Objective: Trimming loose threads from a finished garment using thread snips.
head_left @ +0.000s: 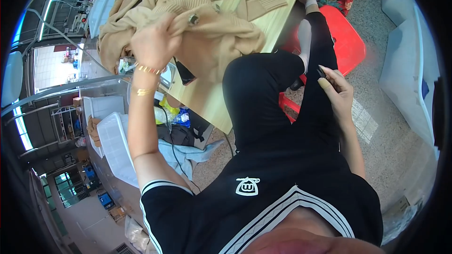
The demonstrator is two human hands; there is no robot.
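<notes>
a tan knitted sweater (226,35) is spread in loose folds on a pale wooden table (207,106), at the upper left of the view, and one ribbed cuff (269,4) is laid out flat toward the table's edge. the left hand (157,42) is placed over the sweater and is a little blurred; its fingers are bent together, and a fold of the knit appears to be pinched between them. just beside these fingers, a small dark round piece (193,19) is seen on the knit. the wrist is circled by a bracelet (149,69). the right hand (340,93) is held away from the sweater, by the outer side of the right leg in black trousers (263,84). a small dark object (321,71) is grasped between its thumb and fingers, but what it is cannot be told, because it is mostly covered. on the thumb, a yellowish covering (324,83) is seen. beyond the right leg, a red stool (348,42) is placed on the speckled floor, near a whitish plastic bin (407,66). below the left forearm, a pale blue cloth (188,153) is seen beside another whitish bin (114,148).
</notes>
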